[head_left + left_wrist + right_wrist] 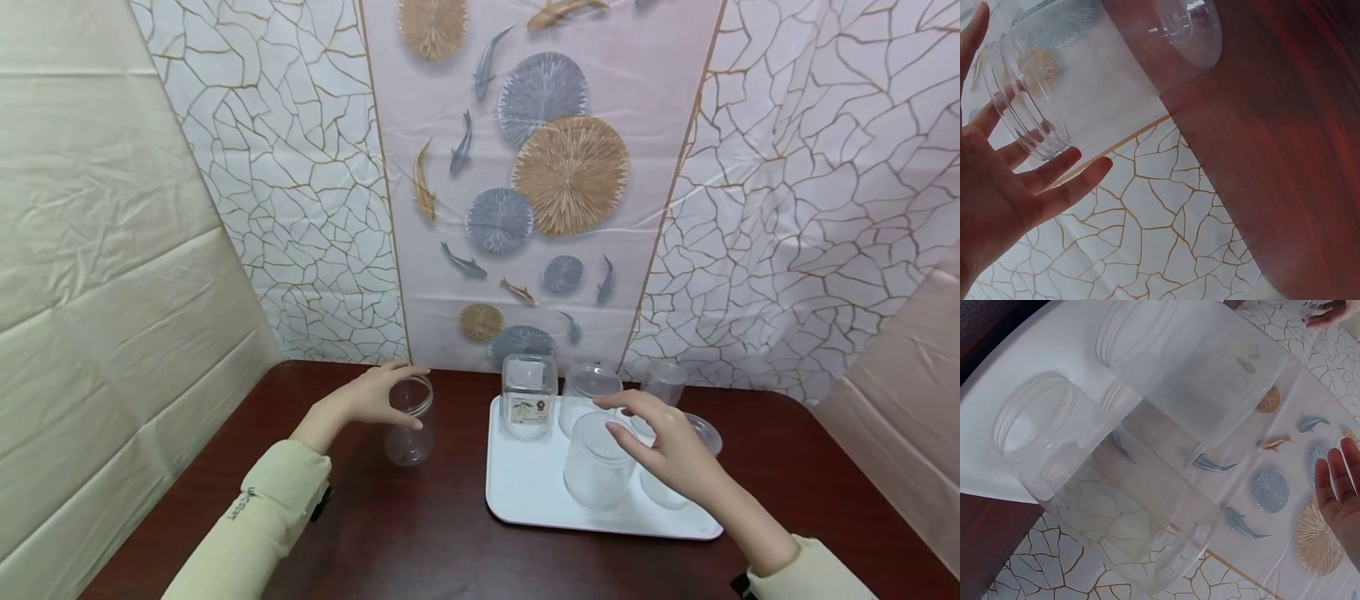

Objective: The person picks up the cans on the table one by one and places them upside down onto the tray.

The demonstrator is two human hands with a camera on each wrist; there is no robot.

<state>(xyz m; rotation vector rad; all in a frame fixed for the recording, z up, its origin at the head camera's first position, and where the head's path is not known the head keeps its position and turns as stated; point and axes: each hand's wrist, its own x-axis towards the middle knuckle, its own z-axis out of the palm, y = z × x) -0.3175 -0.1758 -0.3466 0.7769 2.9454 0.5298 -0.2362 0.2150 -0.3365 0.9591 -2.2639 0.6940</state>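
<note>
At the left of the table, a clear jar point(409, 442) stands upright, its threaded mouth point(1025, 97) showing in the left wrist view. My left hand point(369, 395) is at that mouth, thumb and fingers spread around it; the thumb looks apart from the rim. Over the white tray point(525, 492), my right hand point(667, 442) hovers with parted, gently bent fingers and holds nothing. Just below and left of it, a cloudy jar point(596, 475) stands mouth down. In the right wrist view, the right hand point(1342, 500) appears beyond the upturned jars.
A squarish clear jar point(528, 408) with a label stands at the tray's back left. Other clear jars stand behind point(588, 385) and right of the cloudy one, partly hidden by my right hand. A patterned cloth wall point(322, 208) closes off the table's back.
</note>
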